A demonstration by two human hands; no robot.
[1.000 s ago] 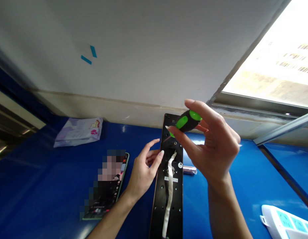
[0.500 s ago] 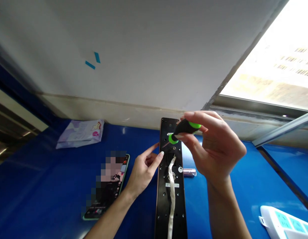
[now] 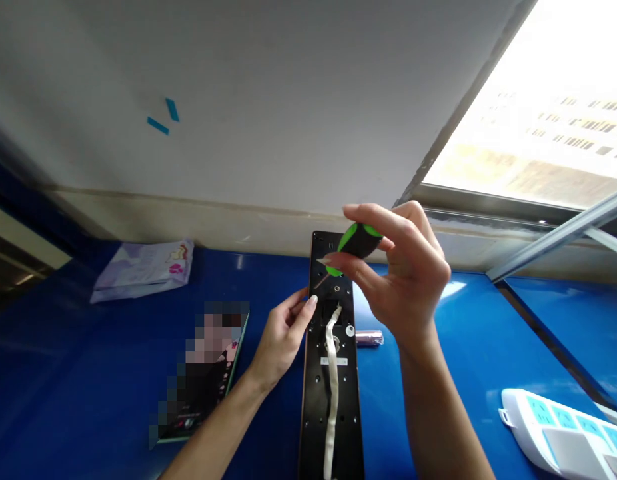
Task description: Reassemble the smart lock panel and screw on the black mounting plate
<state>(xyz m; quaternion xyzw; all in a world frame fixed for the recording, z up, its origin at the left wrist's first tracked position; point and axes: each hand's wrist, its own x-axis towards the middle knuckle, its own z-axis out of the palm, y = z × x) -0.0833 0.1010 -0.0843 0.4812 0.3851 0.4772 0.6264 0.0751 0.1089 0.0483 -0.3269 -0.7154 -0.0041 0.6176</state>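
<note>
A long black panel lies lengthwise on the blue table, with a white ribbon cable running down its middle. My right hand grips a short screwdriver with a black and green handle; its thin shaft slants down to the panel's upper left. My left hand rests against the panel's left edge, fingertips touching it beside the shaft's tip.
A phone lies left of the panel. A purple-white packet sits by the wall at the back left. A small purple cylinder lies right of the panel. A white power strip is at the lower right.
My right hand with the screwdriver dipped toward the panel's top, then rose slightly. The view shifted a little. My left hand stayed at the panel's left edge.
</note>
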